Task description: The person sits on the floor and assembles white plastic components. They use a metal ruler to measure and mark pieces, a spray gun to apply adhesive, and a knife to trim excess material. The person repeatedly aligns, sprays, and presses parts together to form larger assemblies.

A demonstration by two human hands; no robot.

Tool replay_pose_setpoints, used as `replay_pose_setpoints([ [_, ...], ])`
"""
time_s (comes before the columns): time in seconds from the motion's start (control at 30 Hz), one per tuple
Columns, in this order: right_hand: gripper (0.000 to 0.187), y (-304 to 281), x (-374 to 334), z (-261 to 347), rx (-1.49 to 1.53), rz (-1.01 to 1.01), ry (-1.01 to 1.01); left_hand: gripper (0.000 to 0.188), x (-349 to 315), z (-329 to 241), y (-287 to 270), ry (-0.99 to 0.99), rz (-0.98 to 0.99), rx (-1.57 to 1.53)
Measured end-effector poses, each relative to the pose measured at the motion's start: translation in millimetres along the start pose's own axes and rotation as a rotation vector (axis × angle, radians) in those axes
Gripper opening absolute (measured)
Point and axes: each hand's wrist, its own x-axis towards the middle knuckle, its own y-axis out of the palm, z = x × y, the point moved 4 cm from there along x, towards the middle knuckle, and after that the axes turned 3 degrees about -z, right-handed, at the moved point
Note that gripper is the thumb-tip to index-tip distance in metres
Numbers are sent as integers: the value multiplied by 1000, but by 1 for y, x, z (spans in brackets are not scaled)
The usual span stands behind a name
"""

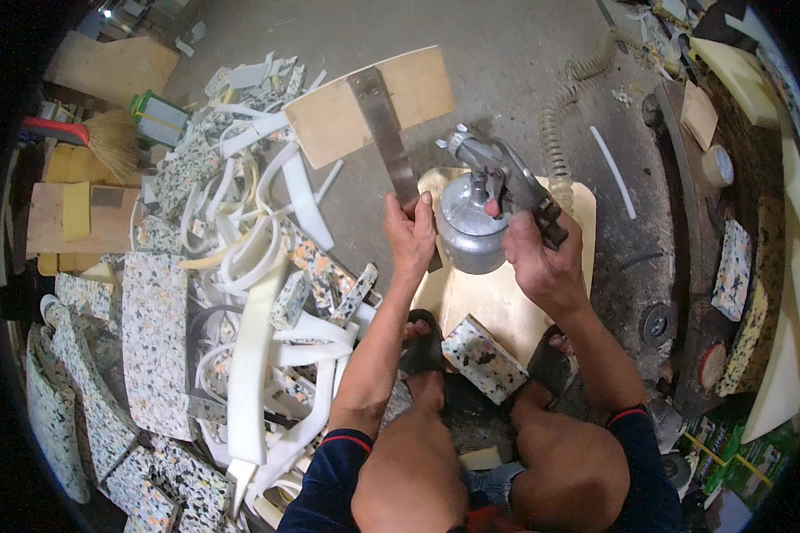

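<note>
A flat metal bracket is fastened across a curved plywood panel. My left hand is closed round the lower end of the bracket, holding the panel up and tilted in front of me. In my right hand is a spray gun with a round metal cup below it. My fingers wrap its handle, one of them at the trigger. The nozzle points up and to the left, beside the panel and apart from it. Beneath both hands lies a pale board.
A speckled foam block rests between my feet. White foam strips and speckled foam slabs are heaped on the left, near a broom. A coiled hose runs up from the gun. Foam pieces and a tape roll lie right.
</note>
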Motion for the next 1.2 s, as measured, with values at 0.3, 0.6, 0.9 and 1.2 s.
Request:
replay_pose_setpoints([
  [0.3,43,8,5,14,-88,-29,-6,19,-2,-3,-5,-106,-38,-86],
  [0.6,42,7,3,13,-62,22,10,21,-1,-3,-5,-38,-97,-14],
  [0.9,28,-21,-15,-25,65,-75,78,25,-35,49,-6,-449,73,295],
  [1.2,59,-51,-3,-19,144,-274,-102,37,-85,18,15,41,209,991],
])
